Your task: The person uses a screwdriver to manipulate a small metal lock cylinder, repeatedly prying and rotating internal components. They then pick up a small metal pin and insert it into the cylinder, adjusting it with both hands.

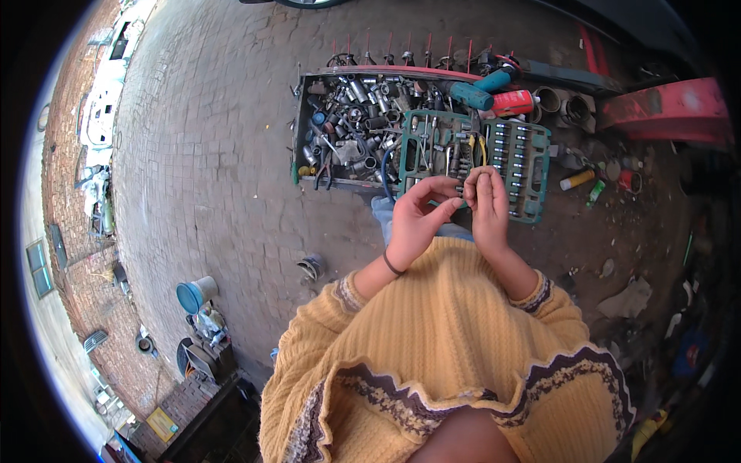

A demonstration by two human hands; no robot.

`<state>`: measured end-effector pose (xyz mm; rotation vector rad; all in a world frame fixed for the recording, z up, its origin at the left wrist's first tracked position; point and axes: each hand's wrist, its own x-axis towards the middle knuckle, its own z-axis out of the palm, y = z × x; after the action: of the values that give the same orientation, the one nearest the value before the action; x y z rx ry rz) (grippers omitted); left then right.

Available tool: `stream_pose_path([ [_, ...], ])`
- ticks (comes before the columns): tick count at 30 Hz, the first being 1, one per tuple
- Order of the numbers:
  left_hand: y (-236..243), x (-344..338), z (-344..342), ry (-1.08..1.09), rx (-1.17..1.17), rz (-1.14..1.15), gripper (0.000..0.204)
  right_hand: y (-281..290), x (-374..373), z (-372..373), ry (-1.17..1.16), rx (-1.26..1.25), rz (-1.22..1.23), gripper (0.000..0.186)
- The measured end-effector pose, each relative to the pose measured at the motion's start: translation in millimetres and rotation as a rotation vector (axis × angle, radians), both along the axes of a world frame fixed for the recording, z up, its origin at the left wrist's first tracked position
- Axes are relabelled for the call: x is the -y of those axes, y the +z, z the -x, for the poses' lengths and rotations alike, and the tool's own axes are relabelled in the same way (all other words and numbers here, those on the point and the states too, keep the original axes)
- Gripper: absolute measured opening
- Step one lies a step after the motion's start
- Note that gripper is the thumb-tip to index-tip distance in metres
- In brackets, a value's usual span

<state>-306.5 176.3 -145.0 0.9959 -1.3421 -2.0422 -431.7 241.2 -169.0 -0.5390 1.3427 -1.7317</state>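
Socket case (532, 185), 1, lies open near 1 left hand (417, 222) and 1 right hand (489, 214), both narrowed, grip unclear.

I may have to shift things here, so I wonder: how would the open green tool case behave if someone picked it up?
The green tool case is probably heavy for its size, given its rows of metal sockets. Lying open, it would likely spill pieces if tipped.
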Motion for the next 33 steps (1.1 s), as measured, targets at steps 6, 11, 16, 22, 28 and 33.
stream_pose_path([
  [6, 8.8, 3.4, -6.0, 0.095, -0.022, -0.097, 0.012, 19.5, -3.0, 1.7, -0.023, 0.153, 0.071, 0.023],
  [11, 14.0, 2.2, -6.4, 0.088, -0.048, -0.313, 0.016, 21.6, -4.4, 4.7, 0.001, 0.294, 0.221, 0.022],
  [16, 16.8, -2.5, -7.3, 0.164, -0.149, -0.479, 0.017, 19.1, -6.6, -0.4, -0.051, -0.054, 0.274, 0.022],
  [22, 20.6, -2.3, -9.1, 0.21, -0.256, -0.71, 0.02, 21.4, -9.4, -4.8, -0.032, -0.273, 0.296, 0.019],
  [28, 19.4, -4.6, -9.3, 0.24, -0.275, -0.743, 0.026, 21.6, -9.7, -5.1, -0.019, -0.379, 0.347, 0.018],
  [33, 16.7, -3.7, -12.7, 0.146, -0.299, -0.807, 0.029, 23.3, -11.0, -4.9, 0.028, -0.264, 0.369, 0.021],
])
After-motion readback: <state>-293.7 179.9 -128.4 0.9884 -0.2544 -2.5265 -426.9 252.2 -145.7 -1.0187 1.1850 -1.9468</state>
